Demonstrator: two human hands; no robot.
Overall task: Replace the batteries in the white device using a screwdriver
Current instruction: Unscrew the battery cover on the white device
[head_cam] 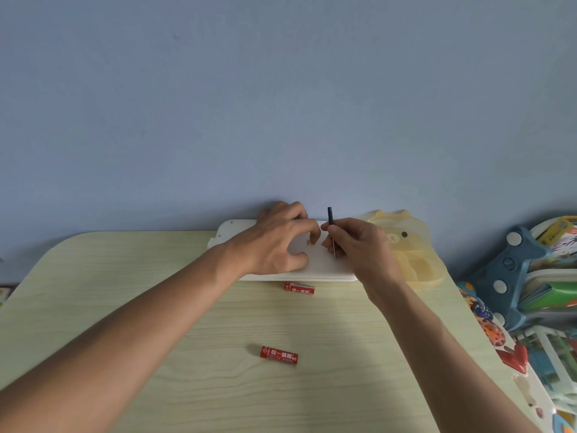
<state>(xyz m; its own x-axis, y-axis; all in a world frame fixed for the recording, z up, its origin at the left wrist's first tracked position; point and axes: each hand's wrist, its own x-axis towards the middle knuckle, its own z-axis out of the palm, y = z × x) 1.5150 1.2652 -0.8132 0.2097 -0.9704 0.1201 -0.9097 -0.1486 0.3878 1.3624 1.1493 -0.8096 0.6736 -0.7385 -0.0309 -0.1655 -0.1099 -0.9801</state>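
Observation:
The flat white device (324, 268) lies at the table's far edge against the blue wall. My left hand (278, 242) presses down on its top, fingers curled around a small spot near the middle. My right hand (359, 248) pinches a thin black screwdriver (331, 223), held nearly upright with its tip down on the device just right of my left fingers. One red battery (299, 288) rests against the device's near edge. Another red battery (279, 355) lies alone in the middle of the table.
The pale wood-grain table (156, 307) has a rounded far-left corner. A translucent yellow bear-shaped tray (412, 254) sits right of the device. Colourful toys and a blue plastic piece (512, 276) crowd the space beyond the table's right edge.

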